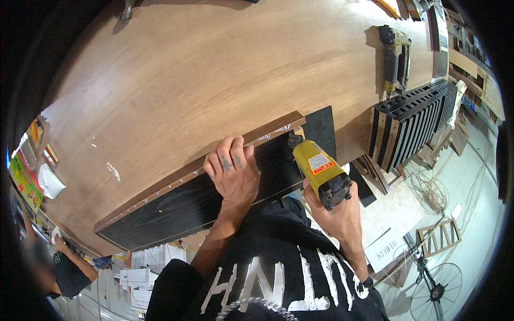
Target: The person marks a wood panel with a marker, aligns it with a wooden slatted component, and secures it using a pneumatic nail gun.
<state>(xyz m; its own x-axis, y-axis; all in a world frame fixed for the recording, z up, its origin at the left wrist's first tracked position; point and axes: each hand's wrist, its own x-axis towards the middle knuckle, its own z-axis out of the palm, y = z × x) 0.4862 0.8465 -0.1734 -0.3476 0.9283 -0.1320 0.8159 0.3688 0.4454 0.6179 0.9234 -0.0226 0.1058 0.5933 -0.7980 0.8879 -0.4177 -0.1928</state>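
Yellow nail gun (320,172) in closed right grip (334,211), left hand (233,170) flat on black panel (193,206)

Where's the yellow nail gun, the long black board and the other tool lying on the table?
yellow nail gun (317,167), head view, its yellow body.
long black board (182,206), head view, its flat face.
second nail gun (395,56), head view, its handle.

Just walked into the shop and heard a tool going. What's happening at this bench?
A person presses the left hand flat on a black board edged with a wooden strip, at the near edge of a large wooden table. The right hand holds a yellow nail gun against the board. A second nail gun lies farther off.
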